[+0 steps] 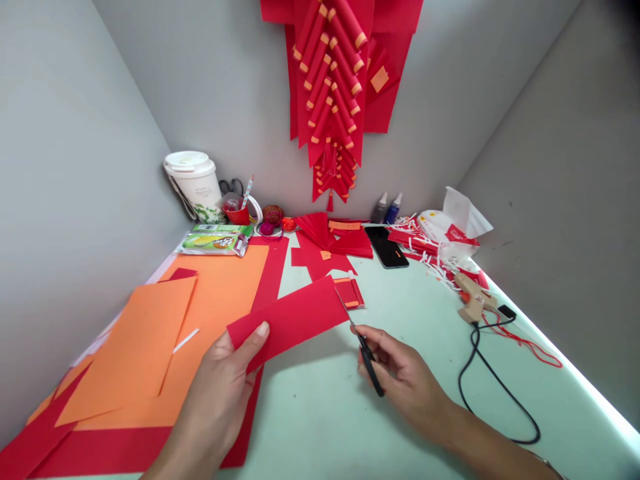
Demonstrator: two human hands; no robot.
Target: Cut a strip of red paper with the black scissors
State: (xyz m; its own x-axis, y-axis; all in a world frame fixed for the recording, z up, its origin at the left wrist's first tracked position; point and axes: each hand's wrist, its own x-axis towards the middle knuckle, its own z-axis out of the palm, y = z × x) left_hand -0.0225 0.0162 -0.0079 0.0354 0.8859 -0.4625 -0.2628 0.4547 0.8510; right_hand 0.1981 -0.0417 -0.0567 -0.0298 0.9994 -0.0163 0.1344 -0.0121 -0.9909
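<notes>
My left hand (233, 367) pinches a red paper strip (295, 313) near its left end, thumb on top, and holds it above the table. In my right hand (400, 373) are black-handled scissors (369, 360), the fingers wrapped round the handles. Their blades lie at the strip's right end, along its short edge; whether they are cutting into it I cannot tell. Just behind that end, a small red piece with orange bands (353, 293) rests on the table. Orange paper sheets (133, 340) lie over red sheets to the left of my left hand.
A glue gun (475, 297) with a looped black cable lies at the right, near paper scraps (430, 247). Farther back are a phone (386, 247), folded red paper fans (320, 233) and a white cup (195, 187). Red paper firecracker decorations (330, 80) hang on the back wall.
</notes>
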